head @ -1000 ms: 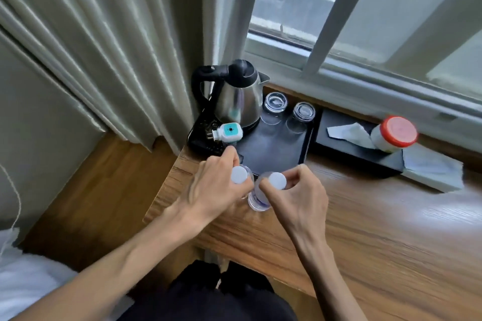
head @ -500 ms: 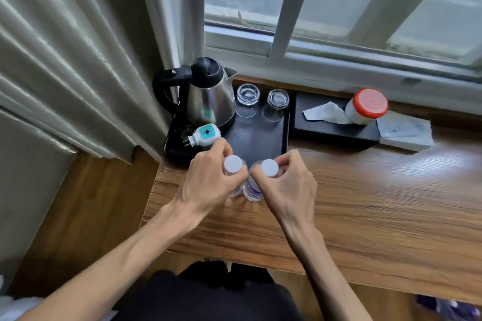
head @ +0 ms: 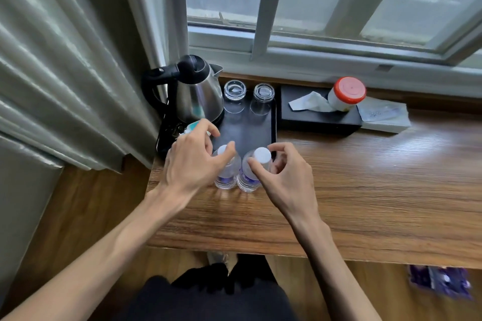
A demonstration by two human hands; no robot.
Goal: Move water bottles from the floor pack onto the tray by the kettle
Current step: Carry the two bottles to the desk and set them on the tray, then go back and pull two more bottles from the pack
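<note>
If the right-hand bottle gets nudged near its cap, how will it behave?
The right bottle stands tall on a narrow base, so it probably tips. It looks full, hence fairly heavy. The left bottle stands close alongside and might get knocked too.

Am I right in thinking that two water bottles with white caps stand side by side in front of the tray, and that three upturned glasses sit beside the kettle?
Not quite: the head view shows two upturned glasses beside the kettle, not three. The rest holds: two water bottles with white caps stand side by side in front of the tray.
</note>
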